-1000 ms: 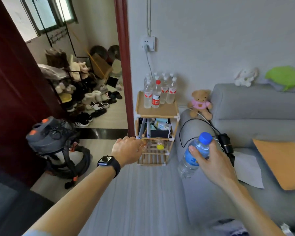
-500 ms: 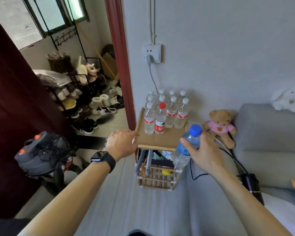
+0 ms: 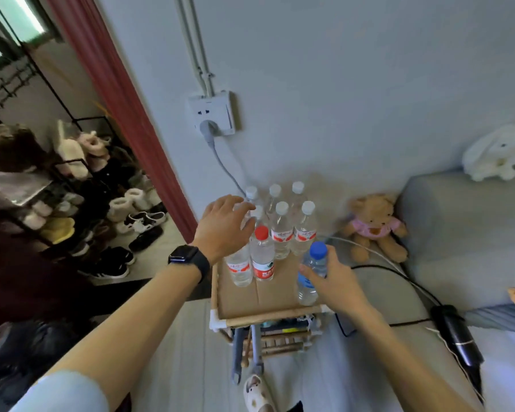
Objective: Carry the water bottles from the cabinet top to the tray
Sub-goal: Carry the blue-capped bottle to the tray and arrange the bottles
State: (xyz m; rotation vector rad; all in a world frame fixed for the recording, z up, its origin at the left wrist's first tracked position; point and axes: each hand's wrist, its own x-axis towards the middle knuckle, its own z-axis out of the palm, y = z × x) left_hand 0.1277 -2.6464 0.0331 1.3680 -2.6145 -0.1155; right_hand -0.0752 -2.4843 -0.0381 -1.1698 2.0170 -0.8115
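Gripping a blue-capped water bottle (image 3: 315, 264) around its upper body, the right hand (image 3: 336, 285) holds it upright at the front right corner of the cabinet top (image 3: 268, 295). Over the cabinet top's back left, the left hand (image 3: 223, 227) hovers, fingers spread, above clustered white-capped bottles (image 3: 283, 230) behind a red-capped bottle (image 3: 262, 260); whether it touches them is unclear.

The blue-capped bottle (image 3: 311, 273) stood upright in my right hand (image 3: 338, 288); the other bottles (image 3: 281, 233) clustered beneath my left hand (image 3: 223, 227).

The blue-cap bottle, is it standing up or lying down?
Standing up: the blue-cap bottle has its cap on top, gripped by the right hand.
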